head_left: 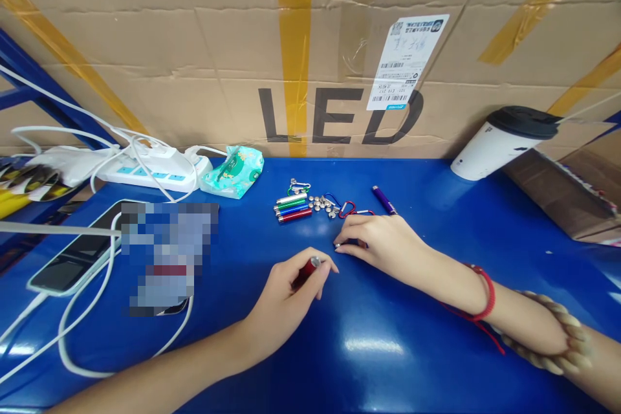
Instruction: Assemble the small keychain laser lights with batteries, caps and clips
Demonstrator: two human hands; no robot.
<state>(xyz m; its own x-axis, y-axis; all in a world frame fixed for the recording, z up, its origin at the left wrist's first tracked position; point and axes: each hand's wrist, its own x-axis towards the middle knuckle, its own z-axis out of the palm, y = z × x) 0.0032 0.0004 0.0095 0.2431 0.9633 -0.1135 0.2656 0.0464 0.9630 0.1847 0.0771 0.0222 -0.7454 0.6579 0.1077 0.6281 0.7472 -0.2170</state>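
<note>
Wide lane here on the glossy blue counter [417, 362], nearside, pinching to a slim gap between left grip [288, 294] and right grip [391, 239]! Beyond, small silver metal discs [317, 205] and a slim purple metal tube [384, 200] obstruct; a tall brown cardboard box [228, 90] walls off the back, looping white cables [58, 228] clutter the left.

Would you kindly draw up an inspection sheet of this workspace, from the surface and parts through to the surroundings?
Surface: glossy blue tabletop, reflecting light.
Job's things: four tubes lined up; small silver discs and carabiners beside them; purple tube set apart.
Clutter: phone, tissue pack, lidded cup.
Hands: left hand holds a red tube; right hand pinches a small silver piece.
Cables: white cables looping across the left side, some by the power strip.
Surroundings: taped cardboard marked LED behind.
</note>
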